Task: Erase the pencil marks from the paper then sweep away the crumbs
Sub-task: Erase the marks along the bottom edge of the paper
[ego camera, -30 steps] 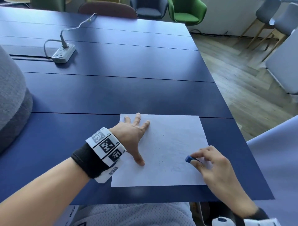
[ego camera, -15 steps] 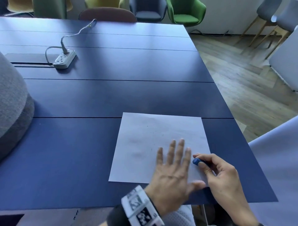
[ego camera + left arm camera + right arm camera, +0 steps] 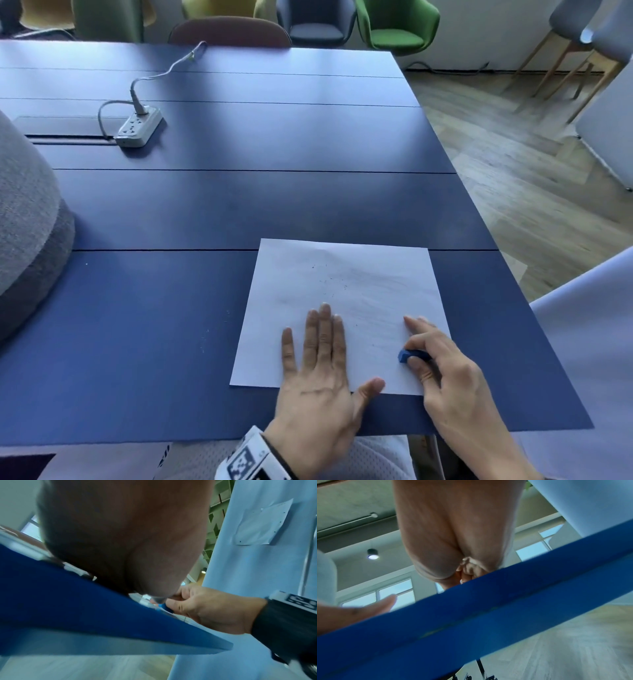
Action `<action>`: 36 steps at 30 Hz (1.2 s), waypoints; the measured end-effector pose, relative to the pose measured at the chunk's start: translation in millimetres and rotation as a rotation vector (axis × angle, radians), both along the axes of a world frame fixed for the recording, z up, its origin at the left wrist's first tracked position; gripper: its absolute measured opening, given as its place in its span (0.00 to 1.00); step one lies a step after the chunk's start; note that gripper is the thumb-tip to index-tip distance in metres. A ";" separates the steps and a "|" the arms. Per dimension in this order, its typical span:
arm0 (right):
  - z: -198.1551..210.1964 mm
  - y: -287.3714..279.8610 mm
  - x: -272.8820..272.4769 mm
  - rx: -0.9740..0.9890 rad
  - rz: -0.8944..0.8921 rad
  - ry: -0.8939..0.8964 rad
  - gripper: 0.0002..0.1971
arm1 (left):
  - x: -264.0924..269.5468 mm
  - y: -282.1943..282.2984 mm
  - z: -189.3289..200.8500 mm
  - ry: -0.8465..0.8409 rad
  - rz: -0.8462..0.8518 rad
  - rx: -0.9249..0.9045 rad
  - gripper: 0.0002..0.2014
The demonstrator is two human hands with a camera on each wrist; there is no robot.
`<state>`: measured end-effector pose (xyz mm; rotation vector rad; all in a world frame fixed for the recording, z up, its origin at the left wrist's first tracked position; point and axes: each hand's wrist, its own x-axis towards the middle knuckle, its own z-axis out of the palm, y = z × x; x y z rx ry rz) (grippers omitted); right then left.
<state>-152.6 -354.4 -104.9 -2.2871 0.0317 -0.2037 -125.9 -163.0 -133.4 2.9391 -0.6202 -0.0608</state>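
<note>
A white sheet of paper (image 3: 346, 294) lies near the front edge of the blue table (image 3: 239, 205). Faint pencil smudges and small dark crumbs (image 3: 334, 279) dot its upper middle. My left hand (image 3: 320, 353) lies flat on the paper's lower part, fingers straight and pointing away from me. My right hand (image 3: 431, 356) rests at the paper's lower right corner and pinches a small blue eraser (image 3: 409, 355) between thumb and curled fingers, index finger stretched forward. In the left wrist view the right hand (image 3: 205, 605) holds the eraser (image 3: 165, 607) at the table edge.
A white power strip (image 3: 138, 128) with its cable sits at the far left of the table. A grey cushion-like shape (image 3: 27, 219) bulges in at the left edge. Chairs (image 3: 397, 27) stand beyond the far side, and wooden floor lies to the right.
My left hand left the paper's upper left, swung across to its lower middle and now lies flat there. My right hand with the eraser stayed at the lower right corner.
</note>
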 end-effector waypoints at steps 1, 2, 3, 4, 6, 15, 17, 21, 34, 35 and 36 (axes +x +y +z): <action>-3.9 1.2 -0.1 -0.052 0.005 -0.024 0.11 | 3.8 6.3 -0.6 -0.014 0.026 0.011 0.42; -7.1 1.8 0.0 -0.089 0.006 -0.041 0.09 | 8.4 14.2 -1.3 -0.018 0.057 0.021 0.42; -9.2 1.9 -0.1 -0.110 0.009 -0.047 0.08 | 13.4 22.5 -1.0 -0.018 0.089 0.029 0.43; -10.3 1.2 -0.5 -0.118 0.014 -0.049 0.08 | 17.9 30.3 0.5 -0.024 0.114 0.040 0.44; -11.9 -1.9 -1.3 -0.140 0.038 -0.045 0.11 | 20.9 39.1 3.6 -0.074 0.106 0.058 0.44; -3.3 -15.0 -3.4 -0.100 0.151 -0.006 0.17 | -11.3 -35.7 5.7 -0.039 -0.320 0.040 0.46; -1.7 -15.9 -3.4 -0.087 0.152 0.015 0.16 | -6.6 -16.3 5.4 -0.019 -0.275 0.051 0.43; -0.1 -15.9 -4.5 -0.092 0.153 0.036 0.16 | 13.3 44.1 3.0 -0.050 -0.063 0.138 0.42; -3.4 -11.2 -7.2 -0.127 0.100 0.010 0.15 | 10.5 58.1 10.6 0.065 -0.093 0.225 0.38; -4.1 -10.6 -7.7 -0.126 0.098 0.009 0.15 | 12.1 72.4 16.3 0.127 -0.024 0.252 0.40; -4.2 -11.4 -7.6 -0.127 0.093 0.005 0.16 | 15.2 80.1 26.4 0.200 0.048 0.271 0.44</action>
